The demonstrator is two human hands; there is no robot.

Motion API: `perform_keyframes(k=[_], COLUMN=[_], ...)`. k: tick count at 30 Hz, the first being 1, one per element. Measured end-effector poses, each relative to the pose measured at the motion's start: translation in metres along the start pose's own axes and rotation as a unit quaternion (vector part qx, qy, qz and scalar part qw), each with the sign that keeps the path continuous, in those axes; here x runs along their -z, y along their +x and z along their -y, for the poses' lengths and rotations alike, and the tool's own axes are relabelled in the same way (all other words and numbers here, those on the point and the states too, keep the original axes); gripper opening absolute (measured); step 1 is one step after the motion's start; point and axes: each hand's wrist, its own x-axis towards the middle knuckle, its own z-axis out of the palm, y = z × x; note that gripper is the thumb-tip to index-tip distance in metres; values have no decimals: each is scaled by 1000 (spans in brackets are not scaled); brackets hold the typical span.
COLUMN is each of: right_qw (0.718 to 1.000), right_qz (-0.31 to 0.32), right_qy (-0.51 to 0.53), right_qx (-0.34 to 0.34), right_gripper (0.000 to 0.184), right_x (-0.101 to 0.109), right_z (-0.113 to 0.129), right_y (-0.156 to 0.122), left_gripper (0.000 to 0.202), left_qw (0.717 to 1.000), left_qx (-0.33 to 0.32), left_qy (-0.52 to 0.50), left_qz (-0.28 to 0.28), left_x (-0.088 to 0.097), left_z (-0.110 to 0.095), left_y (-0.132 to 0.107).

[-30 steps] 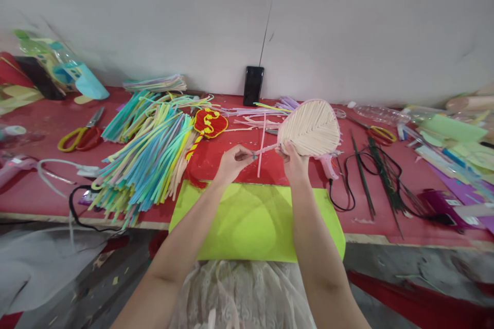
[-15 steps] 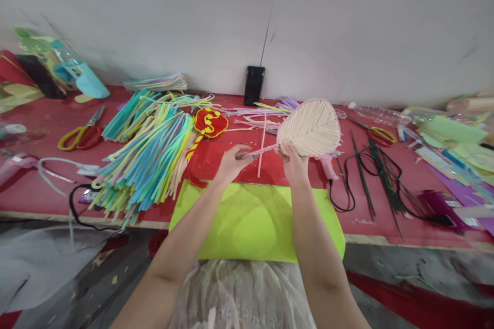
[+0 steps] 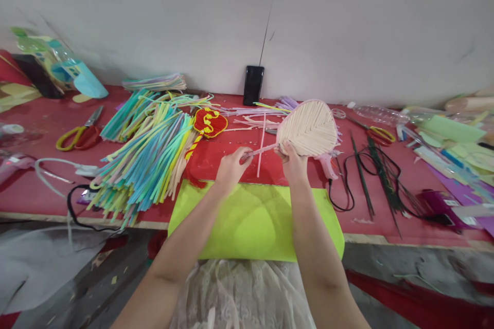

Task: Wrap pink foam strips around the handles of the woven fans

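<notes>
A fan [image 3: 309,129] of cream pipe cleaners with a pink edge is held up over the table, its handle pointing left. My right hand [image 3: 292,158] grips it where the handle meets the lower left of the blade. At the handle's far end, the fingers of my left hand [image 3: 232,165] are pinched around the pink-wrapped stem. A single pink pipe cleaner [image 3: 262,139] lies behind the handle, crossing it in view. To the left is a red and yellow fan-shaped ornament [image 3: 210,123] with a tassel.
Bundled pastel pipe cleaners [image 3: 148,149] and scissors [image 3: 83,131] are at left. A phone [image 3: 253,86] leans on the wall. At right lie a pink glue gun [image 3: 327,165] with its cord, dark wire stems [image 3: 382,180] and more scissors [image 3: 380,134]. A yellow-green mat [image 3: 252,223] covers the table's front edge.
My left hand's fingers have closed in on the handle end, where they were more spread before. The fan has shifted or turned slightly, and my right hand keeps its grip.
</notes>
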Motion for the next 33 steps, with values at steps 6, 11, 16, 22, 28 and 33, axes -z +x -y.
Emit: perform_keyframes(k=[6, 11, 16, 22, 28, 33], right_qw=[1000, 1000, 999, 1000, 1000, 1000], right_qz=[6, 12, 18, 14, 25, 24], right_qy=[5, 24, 38, 25, -11, -10], right_qx=[-3, -3, -13, -1, 1, 2], right_gripper=[28, 23, 23, 31, 32, 32], right_x=[0, -2, -3, -1, 2, 1], right_z=[1, 2, 4, 0, -4, -2], right_y=[0, -1, -2, 0, 2, 1], left_gripper=[13, 13, 19, 20, 24, 24], left_qw=[999, 1000, 998, 1000, 981, 933], left_qx=[-18, -17, -15, 5, 108, 183], left_qy=[45, 21, 64, -25, -159, -306], left_qz=[-8, -13, -22, -17, 6, 42], left_x=[0, -1, -1, -3, -5, -6], left_z=[2, 4, 2, 1, 11, 12], left_y=[-1, -1, -2, 0, 7, 11])
